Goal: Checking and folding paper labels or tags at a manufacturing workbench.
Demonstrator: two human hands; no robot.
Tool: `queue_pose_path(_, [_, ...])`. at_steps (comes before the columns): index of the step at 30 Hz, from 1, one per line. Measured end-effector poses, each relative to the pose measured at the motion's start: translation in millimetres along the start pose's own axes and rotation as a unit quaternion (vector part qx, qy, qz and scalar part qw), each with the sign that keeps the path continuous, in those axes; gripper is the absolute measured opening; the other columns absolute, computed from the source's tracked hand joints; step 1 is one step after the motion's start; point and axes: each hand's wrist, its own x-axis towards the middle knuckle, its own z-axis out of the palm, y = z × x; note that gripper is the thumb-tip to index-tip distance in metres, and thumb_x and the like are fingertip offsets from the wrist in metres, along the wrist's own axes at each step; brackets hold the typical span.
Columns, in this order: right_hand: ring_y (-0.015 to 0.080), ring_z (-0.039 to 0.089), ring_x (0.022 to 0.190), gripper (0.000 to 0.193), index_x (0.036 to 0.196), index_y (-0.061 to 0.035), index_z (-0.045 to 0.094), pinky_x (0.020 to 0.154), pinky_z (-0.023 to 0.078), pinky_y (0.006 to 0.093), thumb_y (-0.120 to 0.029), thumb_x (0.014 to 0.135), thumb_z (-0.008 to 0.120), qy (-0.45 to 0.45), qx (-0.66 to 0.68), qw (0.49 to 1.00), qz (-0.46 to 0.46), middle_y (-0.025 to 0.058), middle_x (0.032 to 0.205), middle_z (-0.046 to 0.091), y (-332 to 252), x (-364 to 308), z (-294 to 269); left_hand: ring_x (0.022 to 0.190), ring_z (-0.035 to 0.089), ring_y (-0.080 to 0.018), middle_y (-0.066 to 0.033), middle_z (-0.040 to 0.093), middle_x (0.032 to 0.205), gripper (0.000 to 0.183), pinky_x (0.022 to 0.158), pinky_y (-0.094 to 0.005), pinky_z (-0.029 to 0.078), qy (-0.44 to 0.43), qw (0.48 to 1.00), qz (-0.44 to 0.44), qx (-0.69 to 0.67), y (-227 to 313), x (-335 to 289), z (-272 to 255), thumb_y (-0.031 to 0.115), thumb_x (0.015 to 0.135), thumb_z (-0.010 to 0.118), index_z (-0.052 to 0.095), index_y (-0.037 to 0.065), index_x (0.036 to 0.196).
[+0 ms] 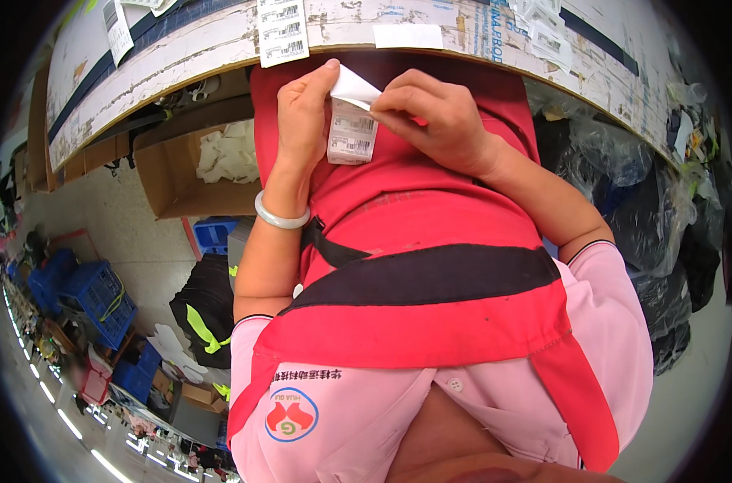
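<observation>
A strip of white printed labels (351, 137) hangs in front of my red apron, its upper end folded over. My left hand (303, 113) grips its left edge, thumb on top near the fold. On the other side, my right hand (430, 113) pinches the folded corner between thumb and fingertips. Just beyond my hands, a sheet of barcode labels (284, 32) lies over the table's near edge. A blank white slip (408, 36) rests to its right.
The worn white table (197, 60) runs across the far side, with more labels (549, 40) at right. Below stand an open cardboard box (160, 181) with white scraps, clear plastic bags (623, 161) at right, and a blue crate (100, 302) at left.
</observation>
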Motion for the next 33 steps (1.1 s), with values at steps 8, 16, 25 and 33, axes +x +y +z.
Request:
queue_pose_path(8, [0.0085, 0.061, 0.064, 0.013, 0.092, -0.0008, 0.062, 0.055, 0.049, 0.0201, -0.014, 0.092, 0.06, -0.003, 0.253, 0.897, 0.363, 0.0034, 0.076, 0.064, 57.5, 34.2, -57.4, 0.061, 0.059, -0.0076, -0.0046, 0.066, 0.074, 0.03, 0.055, -0.0204, 0.045, 0.01, 1.0, -0.002, 0.0, -5.7, 0.6, -5.8, 0.024, 0.096, 0.057, 0.067, -0.002, 0.084])
queue_pose_path(16, [0.0093, 0.061, 0.062, 0.012, 0.091, 0.0002, 0.063, 0.054, 0.05, 0.0201, -0.012, 0.091, 0.062, -0.09, 0.26, 0.885, 0.374, 0.0047, 0.073, 0.064, 60.8, 54.7, -65.5, 0.061, 0.059, -0.0078, -0.0045, 0.066, 0.074, 0.031, 0.056, -0.0203, 0.046, 0.003, 1.0, 0.001, 0.003, -6.3, 1.3, -6.0, 0.025, 0.096, 0.057, 0.067, -0.003, 0.085])
queue_pose_path(25, [0.0096, 0.061, 0.06, 0.012, 0.089, 0.0011, 0.064, 0.052, 0.049, 0.0206, -0.011, 0.089, 0.063, -0.086, 0.234, 0.886, 0.39, 0.0052, 0.071, 0.064, 70.0, 53.8, -58.9, 0.061, 0.059, -0.0075, -0.0043, 0.066, 0.073, 0.031, 0.055, -0.0203, 0.045, 0.004, 1.0, -0.008, 0.005, -7.0, 1.8, -4.0, 0.024, 0.096, 0.057, 0.067, -0.002, 0.084])
queue_pose_path(33, [0.0095, 0.06, 0.059, 0.013, 0.088, 0.0004, 0.065, 0.052, 0.049, 0.0208, -0.013, 0.089, 0.064, -0.09, 0.219, 0.887, 0.395, 0.0047, 0.071, 0.064, 65.7, 56.0, -57.9, 0.06, 0.058, -0.007, -0.0039, 0.066, 0.073, 0.031, 0.055, -0.02, 0.045, 0.002, 1.0, -0.011, 0.005, -9.2, 2.4, -5.6, 0.025, 0.096, 0.057, 0.067, -0.001, 0.084])
